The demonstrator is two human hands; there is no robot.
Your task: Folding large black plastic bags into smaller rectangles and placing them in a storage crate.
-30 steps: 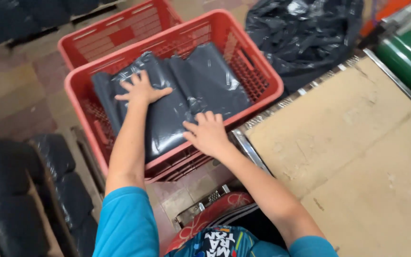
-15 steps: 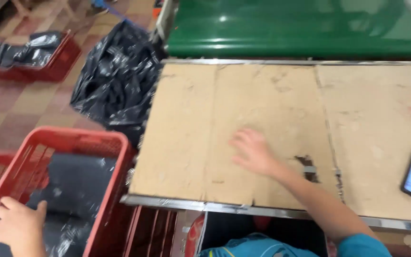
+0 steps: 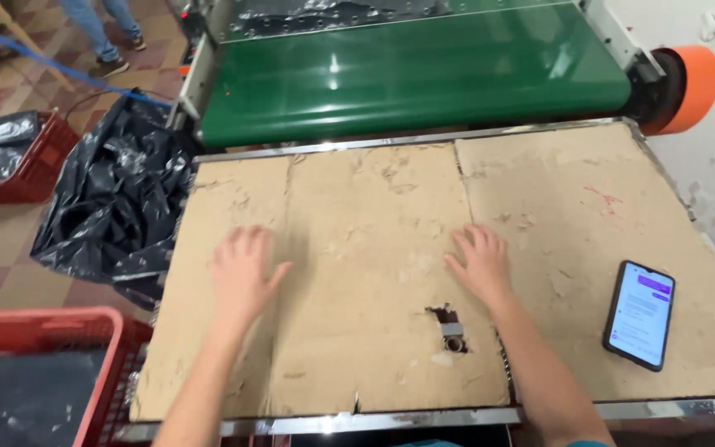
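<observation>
My left hand point(image 3: 242, 271) lies flat, fingers spread, on the worn cardboard sheet point(image 3: 374, 207) that covers the metal-edged work table. My right hand point(image 3: 478, 261) rests palm down on the same cardboard, a little right of the middle. Neither hand holds anything. A small dark hole with a metal fitting point(image 3: 450, 328) sits in the cardboard just in front of my right hand. A smartphone point(image 3: 640, 313) with a lit screen lies on the cardboard at the right.
A green conveyor belt point(image 3: 415, 70) with an orange roller end point(image 3: 688, 87) runs along the table's far side. A crumpled black plastic bag point(image 3: 113, 199) lies on the floor at left. Red crates point(image 3: 51, 331) point(image 3: 14, 161) stand at lower left and far left. A person's legs point(image 3: 105, 29) show at top left.
My view swung from the red crate of dark bags up to the table. My left hand left the crate and came onto the cardboard beside my right hand.
</observation>
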